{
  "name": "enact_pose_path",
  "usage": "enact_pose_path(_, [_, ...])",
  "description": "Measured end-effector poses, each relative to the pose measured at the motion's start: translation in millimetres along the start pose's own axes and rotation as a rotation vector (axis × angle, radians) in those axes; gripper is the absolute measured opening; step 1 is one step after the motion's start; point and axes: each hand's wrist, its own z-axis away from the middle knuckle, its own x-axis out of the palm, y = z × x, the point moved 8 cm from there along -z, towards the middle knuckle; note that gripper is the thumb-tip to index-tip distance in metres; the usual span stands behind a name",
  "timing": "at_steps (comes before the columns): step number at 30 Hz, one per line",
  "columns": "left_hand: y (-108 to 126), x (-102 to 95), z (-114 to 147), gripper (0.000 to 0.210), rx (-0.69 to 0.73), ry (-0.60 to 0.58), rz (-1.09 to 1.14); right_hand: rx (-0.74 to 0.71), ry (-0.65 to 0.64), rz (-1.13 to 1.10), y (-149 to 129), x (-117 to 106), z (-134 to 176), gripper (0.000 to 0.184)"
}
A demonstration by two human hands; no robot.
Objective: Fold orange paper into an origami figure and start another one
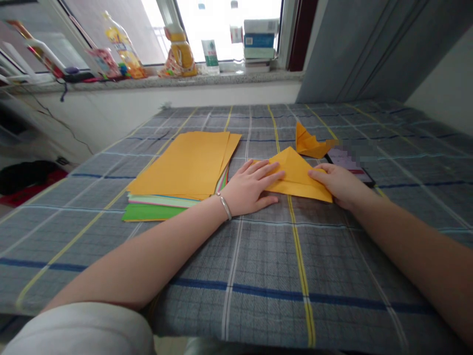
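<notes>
A folded sheet of orange paper point(291, 172) lies on the plaid cloth, its peak pointing away from me and a band along its near edge. My left hand point(254, 185) rests flat on its left part, fingers stretched out, with a bracelet round the wrist. At the right end my right hand point(334, 185) pinches the paper between thumb and fingers. Just behind it sits a finished-looking folded orange paper shape point(312, 143). To the left of my left hand is a stack of coloured paper point(188, 162), orange on top with green and other colours below.
A phone point(351, 165), partly blurred, lies beyond my right hand. The plaid cloth point(266, 256) covers the whole surface. Along the windowsill point(148, 84) stand bottles point(123, 44), a yellow container point(181, 52) and stacked boxes point(260, 39). A grey curtain point(351, 49) hangs at the right.
</notes>
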Motion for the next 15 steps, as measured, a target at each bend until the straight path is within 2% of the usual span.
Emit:
enact_pose_path(3, [10,-7.3,-2,0.066,0.046,0.082,-0.027,0.075,-0.019,-0.275,-1,17,8,0.001])
enact_pose_path(7, [24,-8.9,-3,0.049,0.141,0.134,-0.074,0.115,-0.245,-0.541,-11,49,24,0.014])
enact_pose_path(11, [31,-6.1,-2,0.039,0.196,0.138,-0.089,0.177,-0.434,-0.504,-10,63,33,0.012])
enact_pose_path(15, [32,-10.5,1,0.029,0.215,0.181,-0.098,0.180,-0.469,-0.455,-7,63,30,0.011])
